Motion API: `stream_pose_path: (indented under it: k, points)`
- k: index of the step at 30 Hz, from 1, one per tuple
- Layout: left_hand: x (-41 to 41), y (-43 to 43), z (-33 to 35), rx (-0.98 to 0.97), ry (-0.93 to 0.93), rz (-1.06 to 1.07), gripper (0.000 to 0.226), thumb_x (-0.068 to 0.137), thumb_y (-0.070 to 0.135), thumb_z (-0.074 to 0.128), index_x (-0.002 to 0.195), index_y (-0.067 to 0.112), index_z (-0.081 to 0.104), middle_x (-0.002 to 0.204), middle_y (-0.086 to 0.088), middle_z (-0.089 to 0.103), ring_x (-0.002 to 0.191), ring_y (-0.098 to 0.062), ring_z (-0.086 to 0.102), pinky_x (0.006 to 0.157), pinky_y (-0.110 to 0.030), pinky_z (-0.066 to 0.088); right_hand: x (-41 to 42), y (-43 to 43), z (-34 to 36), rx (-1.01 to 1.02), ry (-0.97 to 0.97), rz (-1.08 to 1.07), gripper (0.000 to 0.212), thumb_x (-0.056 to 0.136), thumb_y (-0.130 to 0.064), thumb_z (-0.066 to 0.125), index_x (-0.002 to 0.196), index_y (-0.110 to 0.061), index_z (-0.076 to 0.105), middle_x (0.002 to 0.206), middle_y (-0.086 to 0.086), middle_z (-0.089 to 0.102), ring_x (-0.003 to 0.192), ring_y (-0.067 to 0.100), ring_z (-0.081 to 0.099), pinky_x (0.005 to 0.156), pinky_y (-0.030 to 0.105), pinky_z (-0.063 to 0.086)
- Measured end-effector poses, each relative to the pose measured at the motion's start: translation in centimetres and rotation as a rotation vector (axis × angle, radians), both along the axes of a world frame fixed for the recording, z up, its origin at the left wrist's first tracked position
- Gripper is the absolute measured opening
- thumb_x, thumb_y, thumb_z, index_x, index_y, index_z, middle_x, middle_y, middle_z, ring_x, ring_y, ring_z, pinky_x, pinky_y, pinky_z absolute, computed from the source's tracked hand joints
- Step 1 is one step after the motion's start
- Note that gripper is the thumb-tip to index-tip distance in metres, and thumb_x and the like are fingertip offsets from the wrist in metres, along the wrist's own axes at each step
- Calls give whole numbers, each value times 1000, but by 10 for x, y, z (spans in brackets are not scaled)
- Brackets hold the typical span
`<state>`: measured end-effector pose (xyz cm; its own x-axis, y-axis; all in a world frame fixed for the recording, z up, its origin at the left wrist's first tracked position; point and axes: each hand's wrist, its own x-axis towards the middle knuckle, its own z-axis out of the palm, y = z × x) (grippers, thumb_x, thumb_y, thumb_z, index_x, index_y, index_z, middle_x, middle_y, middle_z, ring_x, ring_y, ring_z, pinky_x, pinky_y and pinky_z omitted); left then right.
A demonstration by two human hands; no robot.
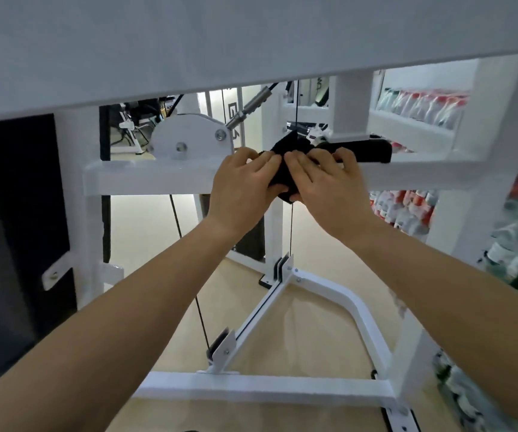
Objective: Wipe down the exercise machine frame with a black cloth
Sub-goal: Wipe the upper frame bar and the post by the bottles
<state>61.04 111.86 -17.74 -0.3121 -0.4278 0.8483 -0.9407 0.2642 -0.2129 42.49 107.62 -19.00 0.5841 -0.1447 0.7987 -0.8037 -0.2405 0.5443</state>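
Note:
The white exercise machine frame (pixel 145 179) fills the view, with a horizontal crossbar at mid-height. A bunched black cloth (pixel 287 148) lies against that crossbar at the centre. My left hand (pixel 240 188) grips the cloth from the left, fingers curled over it. My right hand (pixel 329 185) presses on the cloth from the right, fingers flat across its top. The lower part of the cloth is hidden between my palms. A black foam handle (pixel 366 150) sticks out just right of the cloth.
A wide white beam (pixel 251 42) hangs close overhead. A white pulley plate (pixel 192 140) and black cables (pixel 189 263) stand left of my hands. The frame's floor bars (pixel 263 386) lie below. Shelves of bottles (pixel 423 107) line the right side. A dark pad (pixel 17 213) stands at left.

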Motion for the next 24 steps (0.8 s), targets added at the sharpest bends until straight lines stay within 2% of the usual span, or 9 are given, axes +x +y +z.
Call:
stream_pose_path:
  k: [4,9,12,15,18,20,24]
  points:
    - [-16,-3,-9,-85,36,-74,37,83,26,76,115,9,73,116,-3,74,94,-31,65,80,-38,54,-20,7,-13,-69,3,59,36,103,-16,46,137,-10,56,136,7,62,110,25,60,91,39,41]
    - [-35,-3,-16,-220,85,-202,34,87,27,77,113,6,75,117,-7,73,88,-30,69,81,-35,57,-55,18,-22,5,-98,175,36,102,-8,49,136,-12,60,125,6,69,81,26,63,73,38,49]
    - [-66,-7,-16,-289,117,-309,28,90,24,75,113,7,76,118,-7,73,90,-27,70,84,-32,56,-77,26,-23,111,-252,247,38,101,-17,52,138,-10,58,123,8,68,86,29,63,73,40,53]
    - [-104,-17,-11,-275,55,-378,27,90,27,75,111,10,77,116,-4,74,92,-26,71,82,-37,56,-112,34,-30,152,-342,176,42,101,-25,53,140,-9,56,129,11,64,91,32,63,75,44,54]
    - [-135,-33,-8,-261,-109,-302,26,88,33,74,110,19,77,120,3,73,99,-23,69,85,-37,52,-149,35,-36,192,-342,22,46,104,-35,52,142,-9,53,138,15,58,99,34,63,78,45,54]
    - [-149,-44,-9,-273,-198,-234,22,92,29,70,112,21,75,126,4,70,106,-21,67,91,-38,46,-161,28,-36,200,-306,-54,50,101,-37,56,142,-8,54,144,13,55,106,35,63,82,46,53]
    - [-169,-57,-5,-281,-198,-195,21,94,22,66,113,17,74,121,1,72,113,-20,65,96,-37,42,-160,12,-27,197,-309,-125,55,94,-38,64,139,-8,56,144,7,55,118,31,59,94,44,47]
